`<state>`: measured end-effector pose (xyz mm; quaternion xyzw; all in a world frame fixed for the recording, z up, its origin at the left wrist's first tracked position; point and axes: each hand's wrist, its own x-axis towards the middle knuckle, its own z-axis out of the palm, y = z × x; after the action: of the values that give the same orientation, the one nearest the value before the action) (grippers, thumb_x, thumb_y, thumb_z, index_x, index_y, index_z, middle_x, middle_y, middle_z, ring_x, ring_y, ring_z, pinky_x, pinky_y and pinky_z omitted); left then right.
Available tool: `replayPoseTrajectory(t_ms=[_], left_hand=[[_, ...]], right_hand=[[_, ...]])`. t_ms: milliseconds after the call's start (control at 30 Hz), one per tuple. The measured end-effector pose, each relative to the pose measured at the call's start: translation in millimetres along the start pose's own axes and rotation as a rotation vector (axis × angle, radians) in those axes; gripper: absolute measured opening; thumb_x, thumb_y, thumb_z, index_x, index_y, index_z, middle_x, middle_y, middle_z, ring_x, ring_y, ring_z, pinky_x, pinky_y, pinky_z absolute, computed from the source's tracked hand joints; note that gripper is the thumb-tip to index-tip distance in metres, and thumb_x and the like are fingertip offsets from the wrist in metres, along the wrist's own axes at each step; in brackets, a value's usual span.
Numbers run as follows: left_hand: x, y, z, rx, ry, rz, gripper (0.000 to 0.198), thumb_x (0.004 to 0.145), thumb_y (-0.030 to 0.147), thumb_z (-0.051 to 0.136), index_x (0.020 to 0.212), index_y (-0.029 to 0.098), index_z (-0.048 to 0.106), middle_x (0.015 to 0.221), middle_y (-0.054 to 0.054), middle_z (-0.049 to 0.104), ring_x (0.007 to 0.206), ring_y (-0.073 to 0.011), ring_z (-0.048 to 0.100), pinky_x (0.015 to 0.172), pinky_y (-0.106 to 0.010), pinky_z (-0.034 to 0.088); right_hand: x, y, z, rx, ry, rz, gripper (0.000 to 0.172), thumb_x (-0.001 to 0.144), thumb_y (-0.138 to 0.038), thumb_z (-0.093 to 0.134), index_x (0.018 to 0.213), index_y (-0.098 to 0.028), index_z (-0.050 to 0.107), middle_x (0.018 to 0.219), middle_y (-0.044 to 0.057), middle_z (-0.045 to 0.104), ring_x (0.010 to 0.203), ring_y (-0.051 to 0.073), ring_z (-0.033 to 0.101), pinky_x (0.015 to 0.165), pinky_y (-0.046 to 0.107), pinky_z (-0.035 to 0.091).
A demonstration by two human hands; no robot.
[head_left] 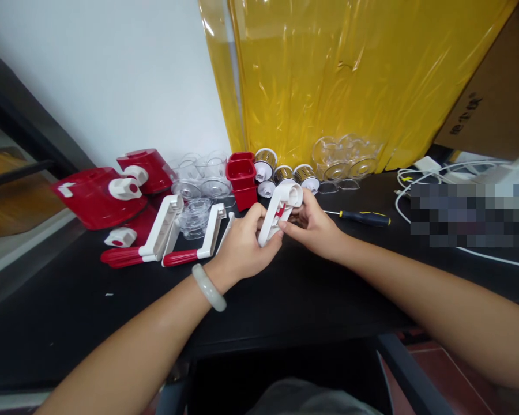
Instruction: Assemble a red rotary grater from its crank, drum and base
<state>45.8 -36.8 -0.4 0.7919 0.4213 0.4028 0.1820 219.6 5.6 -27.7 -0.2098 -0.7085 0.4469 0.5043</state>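
Observation:
A white plastic housing [271, 218] with a round end and a small red piece inside is held between both hands above the black table. My left hand [247, 242] grips its lower left side, a pale bangle on that wrist. My right hand [313, 222] closes on its right side, thumb pressed near the red piece. Just left of my left hand lie white crank handles with red grips [181, 257]. A screwdriver [363, 218] with a black and yellow handle rests to the right of my right hand. The fingers behind the housing are partly hidden.
Red machine bodies [99, 196] with white knobs stand at the left. Clear plastic cups [196, 219], stacked red hoppers [243, 181] and metal grater drums [284, 174] sit along the back. More clear parts [346, 161] stand near the yellow sheeting [328, 75]. White cables [400, 202] lie at the right.

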Motion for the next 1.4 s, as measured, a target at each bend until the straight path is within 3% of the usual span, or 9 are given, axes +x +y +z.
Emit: replayPoseTrajectory(t_ms=[100, 200, 300, 367, 633, 900, 1067, 1233, 1400], left_hand=[[4, -1, -4.4, -0.072, 0.042, -0.032, 0.014, 0.089, 0.031, 0.059, 0.086, 0.021, 0.05, 0.068, 0.002, 0.064, 0.055, -0.012, 0.059, 0.051, -0.022, 0.042], [8, -6, -10.5, -0.097, 0.117, -0.064, 0.016, 0.094, 0.037, 0.053, 0.095, 0.021, 0.054, 0.067, 0.002, 0.064, 0.057, -0.0135, 0.061, 0.051, -0.023, 0.043], [12, -13, -15.9, -0.153, 0.171, -0.078, 0.021, 0.095, 0.042, 0.053, 0.104, 0.023, 0.055, 0.066, 0.002, 0.063, 0.054, -0.0146, 0.062, 0.049, -0.025, 0.044], [14, -16, -18.9, -0.167, 0.181, -0.076, 0.023, 0.094, 0.043, 0.054, 0.104, 0.023, 0.056, 0.066, 0.002, 0.062, 0.053, -0.0151, 0.062, 0.048, -0.025, 0.045], [18, -20, -30.4, -0.127, 0.21, -0.044, 0.02, 0.093, 0.042, 0.056, 0.099, 0.023, 0.057, 0.066, 0.002, 0.063, 0.054, -0.0147, 0.061, 0.05, -0.025, 0.045], [26, -31, -51.7, -0.023, 0.361, 0.02, 0.024, 0.094, 0.044, 0.051, 0.104, 0.022, 0.056, 0.074, 0.0, 0.063, 0.063, -0.0159, 0.06, 0.058, -0.026, 0.045], [26, -28, -64.7, 0.11, 0.25, 0.134, 0.024, 0.095, 0.043, 0.049, 0.101, 0.021, 0.057, 0.075, 0.0, 0.06, 0.066, -0.0166, 0.056, 0.064, -0.027, 0.043], [24, -32, -67.6, 0.117, 0.29, 0.13, 0.036, 0.099, 0.041, 0.038, 0.071, 0.021, 0.049, 0.063, 0.001, 0.053, 0.059, -0.0158, 0.049, 0.061, -0.028, 0.037], [26, -35, -69.9, 0.104, 0.242, 0.144, 0.036, 0.1, 0.042, 0.035, 0.077, 0.021, 0.052, 0.068, 0.0, 0.058, 0.063, -0.0166, 0.054, 0.062, -0.028, 0.041]], right_hand=[[8, -5, -18, -0.073, 0.057, -0.009, 0.058, 0.082, -0.053, 0.068, 0.128, -0.028, 0.044, 0.11, 0.006, 0.066, 0.106, 0.022, 0.065, 0.095, 0.043, 0.052], [19, -2, -45, -0.145, 0.253, -0.035, 0.049, 0.087, -0.06, 0.056, 0.125, -0.03, 0.048, 0.101, 0.005, 0.068, 0.102, 0.021, 0.066, 0.094, 0.043, 0.051], [25, 7, -61, -0.246, 0.372, -0.036, 0.04, 0.088, -0.054, 0.057, 0.117, -0.026, 0.054, 0.091, 0.004, 0.069, 0.095, 0.02, 0.067, 0.092, 0.043, 0.051], [24, 13, -62, -0.347, 0.351, -0.008, 0.032, 0.088, -0.046, 0.059, 0.109, -0.022, 0.059, 0.088, 0.005, 0.069, 0.089, 0.02, 0.067, 0.089, 0.042, 0.051], [11, 13, -37, -0.796, -0.014, -0.15, 0.015, 0.088, -0.025, 0.056, 0.09, -0.019, 0.069, 0.091, 0.007, 0.071, 0.089, 0.022, 0.063, 0.085, 0.04, 0.047], [6, 6, -22, -0.867, -0.156, -0.176, 0.017, 0.09, -0.023, 0.054, 0.095, -0.019, 0.07, 0.091, 0.009, 0.069, 0.089, 0.022, 0.059, 0.084, 0.038, 0.047], [3, -6, -4, -0.964, -0.283, -0.216, 0.02, 0.093, -0.025, 0.052, 0.1, -0.019, 0.07, 0.097, 0.011, 0.068, 0.095, 0.023, 0.057, 0.088, 0.041, 0.046], [15, -9, 19, -1.083, -0.345, -0.12, 0.023, 0.09, -0.024, 0.055, 0.107, -0.016, 0.069, 0.104, 0.013, 0.066, 0.102, 0.025, 0.057, 0.09, 0.039, 0.047], [41, -7, 48, -1.111, -0.14, 0.229, 0.029, 0.092, -0.03, 0.052, 0.112, -0.012, 0.061, 0.105, 0.018, 0.069, 0.096, 0.026, 0.067, 0.084, 0.035, 0.049]])
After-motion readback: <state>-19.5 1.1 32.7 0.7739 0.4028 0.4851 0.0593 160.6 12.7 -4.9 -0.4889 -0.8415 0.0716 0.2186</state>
